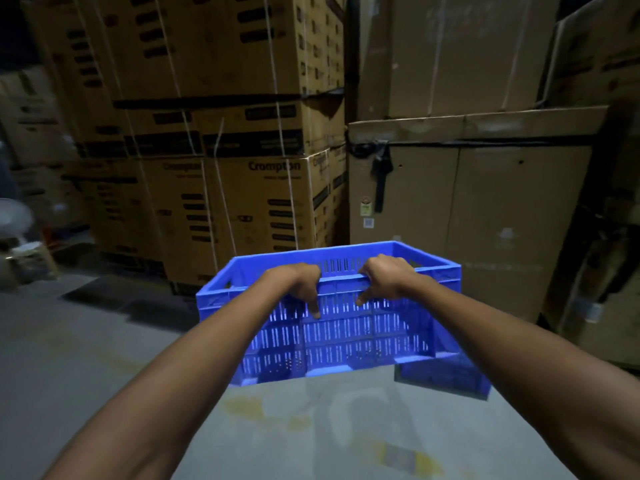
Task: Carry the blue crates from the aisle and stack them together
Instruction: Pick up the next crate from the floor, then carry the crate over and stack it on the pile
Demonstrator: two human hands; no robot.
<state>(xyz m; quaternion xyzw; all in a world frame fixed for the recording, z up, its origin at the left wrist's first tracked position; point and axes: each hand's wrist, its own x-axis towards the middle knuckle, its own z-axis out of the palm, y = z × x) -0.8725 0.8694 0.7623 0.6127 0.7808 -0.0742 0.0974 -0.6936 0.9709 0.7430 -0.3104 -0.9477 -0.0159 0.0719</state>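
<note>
A blue slotted plastic crate [346,337] hangs in the air in front of me, above the grey floor. Both hands grip its near long rim from above, fingers curled over the edge. My left hand [299,285] holds the rim left of centre, my right hand [384,278] right of centre. The crate looks empty and tilts slightly, its bottom swung away from me. A second blue shape [446,379] shows low behind the crate's right corner; I cannot tell whether it is another crate.
Tall stacks of strapped cardboard cartons [221,188] stand ahead on the left, and large plain cartons [467,209] ahead on the right, with a narrow gap between them. Grey concrete floor [86,341] with worn yellow marks lies below. Clutter sits at far left.
</note>
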